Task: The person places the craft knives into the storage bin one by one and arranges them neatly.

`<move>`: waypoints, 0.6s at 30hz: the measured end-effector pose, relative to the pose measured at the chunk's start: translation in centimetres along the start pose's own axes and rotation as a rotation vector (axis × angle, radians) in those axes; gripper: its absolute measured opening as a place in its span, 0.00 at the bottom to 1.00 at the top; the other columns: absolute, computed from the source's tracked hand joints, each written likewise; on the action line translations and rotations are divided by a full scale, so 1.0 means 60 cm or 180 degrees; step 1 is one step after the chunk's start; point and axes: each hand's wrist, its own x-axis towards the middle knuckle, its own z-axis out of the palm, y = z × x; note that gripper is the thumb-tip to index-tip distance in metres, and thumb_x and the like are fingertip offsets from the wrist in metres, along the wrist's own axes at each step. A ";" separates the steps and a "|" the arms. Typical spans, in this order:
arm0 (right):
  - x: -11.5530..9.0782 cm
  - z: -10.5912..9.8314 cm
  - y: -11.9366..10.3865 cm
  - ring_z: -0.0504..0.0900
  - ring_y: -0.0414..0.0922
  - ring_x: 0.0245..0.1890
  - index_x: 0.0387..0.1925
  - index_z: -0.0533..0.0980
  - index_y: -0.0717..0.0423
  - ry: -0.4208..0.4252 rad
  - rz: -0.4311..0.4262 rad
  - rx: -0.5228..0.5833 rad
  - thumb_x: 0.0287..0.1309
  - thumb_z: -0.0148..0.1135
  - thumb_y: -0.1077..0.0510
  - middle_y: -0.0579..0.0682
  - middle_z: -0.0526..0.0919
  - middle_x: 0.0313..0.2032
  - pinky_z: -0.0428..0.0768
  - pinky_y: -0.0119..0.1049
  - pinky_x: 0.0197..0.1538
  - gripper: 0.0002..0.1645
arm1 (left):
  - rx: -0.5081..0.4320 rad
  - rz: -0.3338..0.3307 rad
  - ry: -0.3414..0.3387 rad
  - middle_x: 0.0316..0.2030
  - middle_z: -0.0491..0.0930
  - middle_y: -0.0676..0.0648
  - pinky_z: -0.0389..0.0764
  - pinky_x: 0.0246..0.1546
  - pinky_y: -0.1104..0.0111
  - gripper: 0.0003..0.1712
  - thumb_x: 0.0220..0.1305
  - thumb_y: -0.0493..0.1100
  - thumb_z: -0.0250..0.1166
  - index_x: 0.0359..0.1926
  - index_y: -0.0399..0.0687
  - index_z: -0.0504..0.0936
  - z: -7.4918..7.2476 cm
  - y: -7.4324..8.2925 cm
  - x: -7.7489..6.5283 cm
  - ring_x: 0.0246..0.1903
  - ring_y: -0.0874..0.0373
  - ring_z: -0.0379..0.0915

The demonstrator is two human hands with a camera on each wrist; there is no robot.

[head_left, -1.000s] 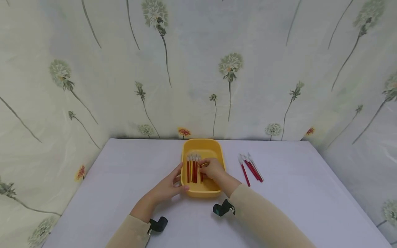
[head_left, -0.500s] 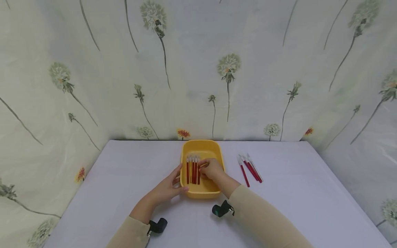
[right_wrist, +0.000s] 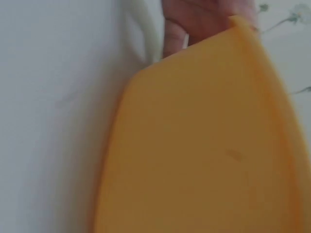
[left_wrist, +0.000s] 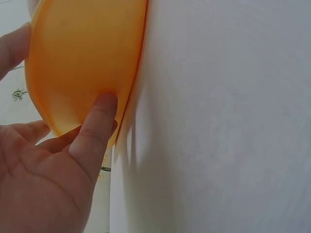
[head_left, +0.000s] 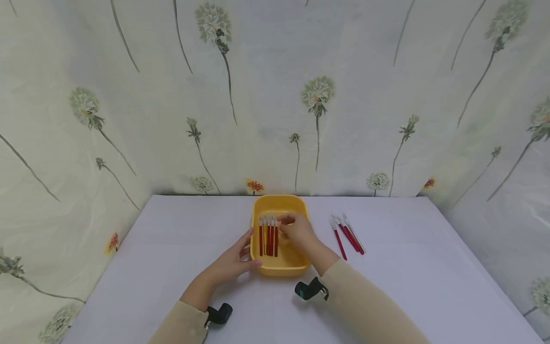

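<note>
A row of slim, white-tipped, mostly red-handled brushes lies at nine o'clock inside the yellow, round-cornered plastic tray. At eight o'clock the left hand holds the tray, thumb and fingers spread around its corner. The right hand has bent fingers beside the row's tips (whether pinching one, I cannot tell). Loose brushes lie outside, at three o'clock.
</note>
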 end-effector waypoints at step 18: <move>-0.030 -0.109 -0.038 0.81 0.52 0.47 0.51 0.82 0.58 -0.0077 -0.0202 -0.0335 0.68 0.63 0.59 0.55 0.81 0.48 0.85 0.40 0.49 0.13 | 0.0019 -0.0021 0.0036 0.76 0.56 0.43 0.65 0.67 0.47 0.59 0.59 0.57 0.73 0.81 0.62 0.45 0.001 0.002 -0.001 0.72 0.43 0.58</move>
